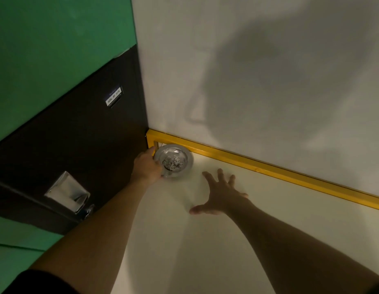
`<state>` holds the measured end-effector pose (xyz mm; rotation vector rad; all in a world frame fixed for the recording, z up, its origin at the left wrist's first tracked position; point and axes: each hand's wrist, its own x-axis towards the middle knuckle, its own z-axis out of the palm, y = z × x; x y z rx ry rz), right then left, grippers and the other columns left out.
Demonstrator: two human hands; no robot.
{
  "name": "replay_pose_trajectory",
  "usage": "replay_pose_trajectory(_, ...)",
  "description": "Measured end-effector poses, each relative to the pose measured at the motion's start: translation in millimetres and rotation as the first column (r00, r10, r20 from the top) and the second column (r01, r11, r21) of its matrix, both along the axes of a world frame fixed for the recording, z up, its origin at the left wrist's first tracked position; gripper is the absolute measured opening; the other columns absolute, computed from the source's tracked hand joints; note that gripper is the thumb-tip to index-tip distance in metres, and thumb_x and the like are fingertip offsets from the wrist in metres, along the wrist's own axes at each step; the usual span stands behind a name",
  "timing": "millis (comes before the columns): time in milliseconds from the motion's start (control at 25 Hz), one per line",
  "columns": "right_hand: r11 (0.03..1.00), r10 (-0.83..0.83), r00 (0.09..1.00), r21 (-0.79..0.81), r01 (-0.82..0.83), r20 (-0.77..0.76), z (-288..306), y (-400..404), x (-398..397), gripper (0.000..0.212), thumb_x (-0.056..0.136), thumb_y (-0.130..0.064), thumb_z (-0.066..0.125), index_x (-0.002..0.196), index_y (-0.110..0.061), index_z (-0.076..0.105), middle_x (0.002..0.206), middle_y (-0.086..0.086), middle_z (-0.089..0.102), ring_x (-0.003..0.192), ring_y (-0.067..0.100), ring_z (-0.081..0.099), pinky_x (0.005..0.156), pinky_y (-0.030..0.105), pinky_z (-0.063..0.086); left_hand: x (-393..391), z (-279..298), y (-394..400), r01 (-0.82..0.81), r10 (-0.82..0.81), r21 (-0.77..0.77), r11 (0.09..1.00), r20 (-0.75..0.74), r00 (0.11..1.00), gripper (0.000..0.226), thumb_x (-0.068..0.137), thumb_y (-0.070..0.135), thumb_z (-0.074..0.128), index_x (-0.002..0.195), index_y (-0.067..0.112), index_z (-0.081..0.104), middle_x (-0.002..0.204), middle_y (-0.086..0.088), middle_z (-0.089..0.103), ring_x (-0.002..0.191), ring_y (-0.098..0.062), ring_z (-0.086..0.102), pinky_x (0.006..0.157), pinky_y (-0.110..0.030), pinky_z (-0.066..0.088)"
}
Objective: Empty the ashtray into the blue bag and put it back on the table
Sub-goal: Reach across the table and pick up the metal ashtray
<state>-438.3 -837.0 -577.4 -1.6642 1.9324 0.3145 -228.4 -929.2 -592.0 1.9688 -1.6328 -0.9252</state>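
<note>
A round metal ashtray (pixel 178 154) holding grey ash and butts sits in the far left corner of the pale table (pixel 205 240), against the yellow rail. My left hand (pixel 146 166) grips the ashtray's near left rim. Spread flat on the table to the right of the ashtray, my right hand (pixel 221 194) holds nothing. The blue bag is out of sight.
A yellow rail (pixel 269 168) runs along the table's back edge under a white wall (pixel 258 71). To the left stands a dark cabinet (pixel 78 134) with a white label and a folded paper, against a green wall (pixel 46 49).
</note>
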Motion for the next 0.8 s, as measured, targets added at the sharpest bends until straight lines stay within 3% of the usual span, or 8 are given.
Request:
replay_pose_trajectory(120,1.000,-0.022,1.000,0.014,0.022,0.011,-2.2,-5.8,1.5,0.135,0.052,-0.076,0.079,0.152,-0.045,-0.006,0.164,0.002,-0.024,0.146,0.046,-0.022,0.097,0.088,0.015,-2.6,-0.8,-3.6,-0.018,0.017,-0.038,0.999,-0.037,0.999,0.057,0.093,0.010,0.051,0.148,0.019,0.040,0.136,-0.019,0.054,0.126,-0.037,0.051,0.076,-0.031,0.054)
replay_pose_trajectory(280,0.999,-0.029,0.999,0.019,0.028,0.026,-4.3,-6.3,0.7,0.136,0.052,-0.075,0.080,0.152,-0.045,-0.007,0.163,0.002,-0.026,0.145,0.046,-0.024,0.098,0.088,0.014,-4.0,-2.3,-5.5,-0.037,0.036,-0.053,0.998,-0.036,0.999,0.051,0.094,0.010,0.050,0.144,0.019,0.047,0.136,-0.019,0.056,0.128,-0.036,0.051,0.099,-0.042,0.047)
replay_pose_trajectory(400,0.999,-0.031,0.999,0.017,0.030,0.023,-4.7,-6.2,0.8,0.135,0.052,-0.075,0.079,0.152,-0.046,-0.006,0.164,0.002,-0.026,0.146,0.045,-0.023,0.098,0.088,0.015,-4.6,-3.1,-7.1,-0.024,0.022,-0.063,0.998,-0.027,0.999,0.049,0.093,0.009,0.050,0.141,0.018,0.051,0.135,-0.019,0.058,0.128,-0.036,0.051,0.105,-0.042,0.044)
replay_pose_trajectory(520,1.000,-0.017,1.000,0.008,0.017,0.013,-5.5,-6.3,1.0,0.136,0.051,-0.077,0.078,0.152,-0.046,-0.006,0.164,0.002,-0.025,0.146,0.046,-0.022,0.097,0.089,0.015,-4.7,-2.4,-8.0,-0.039,0.036,-0.059,0.997,-0.052,0.998,0.048,0.092,0.009,0.053,0.140,0.018,0.053,0.138,-0.016,0.056,0.129,-0.034,0.050,0.103,-0.040,0.045)
replay_pose_trajectory(720,1.000,-0.009,1.000,-0.010,0.009,0.018,-5.6,-4.6,0.5,0.134,0.052,-0.077,0.078,0.153,-0.044,-0.005,0.164,0.004,-0.023,0.146,0.046,-0.021,0.096,0.089,0.014,-4.2,0.6,-2.2,-0.030,0.023,-0.083,0.996,-0.088,0.996,0.046,0.090,0.004,0.057,0.134,0.018,0.060,0.131,-0.015,0.059,0.119,-0.033,0.058,0.080,-0.025,0.047)
replay_pose_trajectory(800,1.000,-0.002,1.000,-0.018,0.002,0.020,-4.9,-2.3,-1.3,0.133,0.053,-0.077,0.077,0.153,-0.043,-0.003,0.165,0.003,-0.021,0.147,0.044,-0.021,0.097,0.089,0.012,-3.8,2.3,1.2,-0.014,0.007,-0.074,0.997,-0.091,0.996,0.048,0.090,0.005,0.057,0.135,0.019,0.058,0.132,-0.013,0.058,0.120,-0.031,0.057,0.081,-0.025,0.049)
